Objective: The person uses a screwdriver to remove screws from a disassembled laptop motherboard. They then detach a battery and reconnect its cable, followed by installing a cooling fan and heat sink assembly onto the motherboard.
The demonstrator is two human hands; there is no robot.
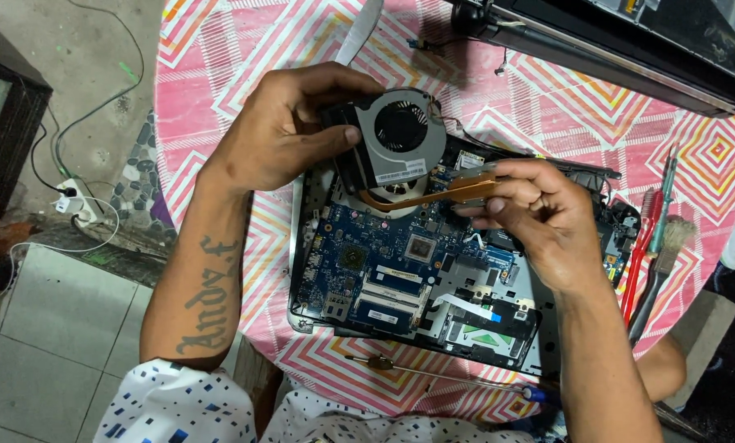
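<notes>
Between both hands' fingers, closed on its fan [400, 135] housing by the left hand [281, 131] and its copper heat pipe [433, 195] by the right hand [540, 217], the cooling unit hangs level just above the open laptop board [384, 271], gripped at each end so neither drags.

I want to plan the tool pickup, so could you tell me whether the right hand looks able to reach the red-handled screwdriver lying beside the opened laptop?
Probably not yet: the right hand grips the copper heat pipe, though the red-handled screwdriver lies unobstructed beside it.

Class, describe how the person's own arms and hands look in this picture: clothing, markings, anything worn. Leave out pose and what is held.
Both forearms are bare, with no gloves, watch or rings visible on the left hand or right hand. The left forearm bears a dark tattoo in ornate lettering running along it. At the bottom edge shows a white garment with small blue and black square flecks.
</notes>
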